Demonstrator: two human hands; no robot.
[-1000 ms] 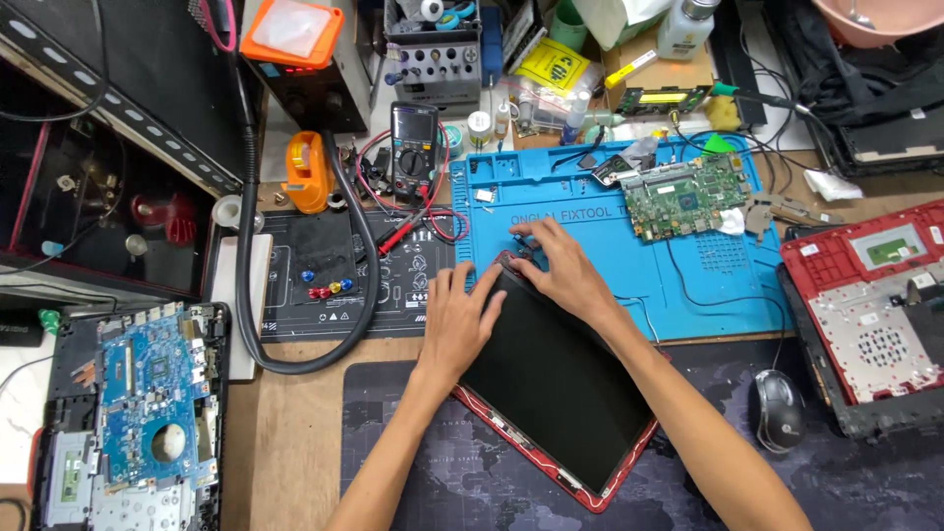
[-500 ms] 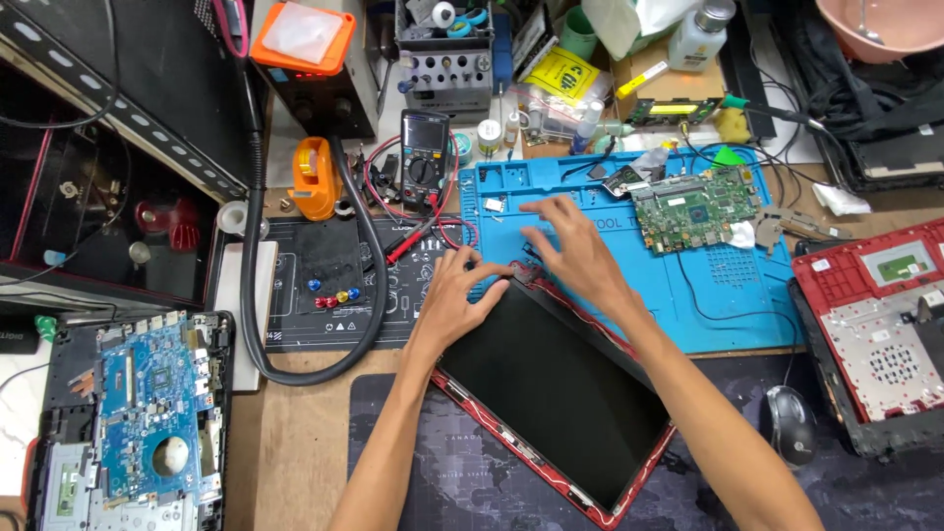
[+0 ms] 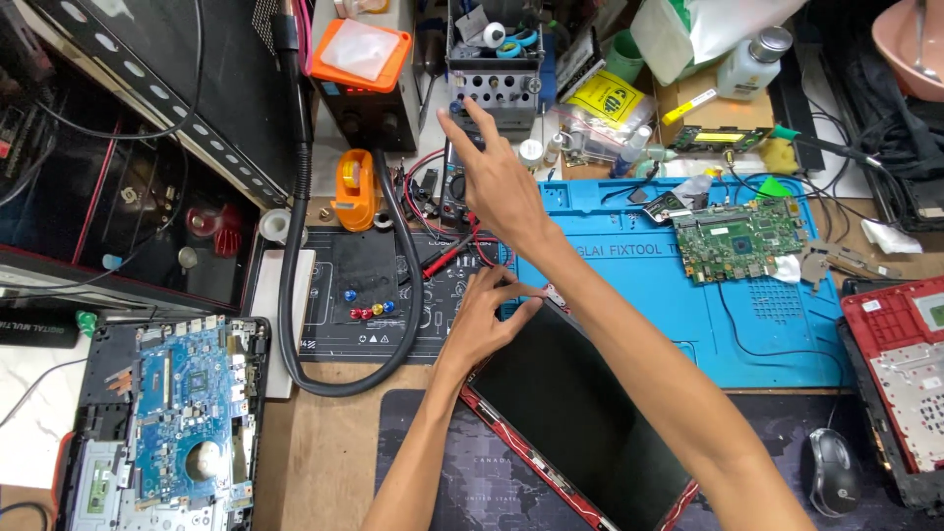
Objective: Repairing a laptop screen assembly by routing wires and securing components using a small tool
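- Laptop screen panel (image 3: 580, 413): dark, glossy, set in a red-edged lid; lies flat and slantwise, its upper corner on the blue repair mat (image 3: 787, 324), its lower part over a dark desk mat printed with a map (image 3: 462, 472)
- Left hand (image 3: 482, 320): rests on the upper left corner of the screen panel, fingers spread and flat, fingertips on the panel's top edge; grips nothing
- Right hand (image 3: 497, 172): raised well above the screen panel toward the back of the bench, fingers loosely parted, index finger extended up at a grey tool rack (image 3: 497, 93); empty, forearm crossing over the panel's top edge
- Blue repair mat: behind and right of the screen panel; carries a green circuit board (image 3: 737, 236) at its far side
- Black work mat (image 3: 379, 295): just left of the screen panel, with small coloured knobs on it; a thick black hose (image 3: 295, 285) loops round it
- Orange tape dispenser (image 3: 354, 192): behind the black work mat, left of the right hand
- Box with an orange top (image 3: 364, 64): far behind the screen panel, left of the tool rack
- Blue laptop motherboard (image 3: 177, 413): far left of the screen panel, in an opened chassis
- Red laptop base cover (image 3: 900, 354): far right of the screen panel
- Black mouse (image 3: 831, 472): right of the panel's lower end
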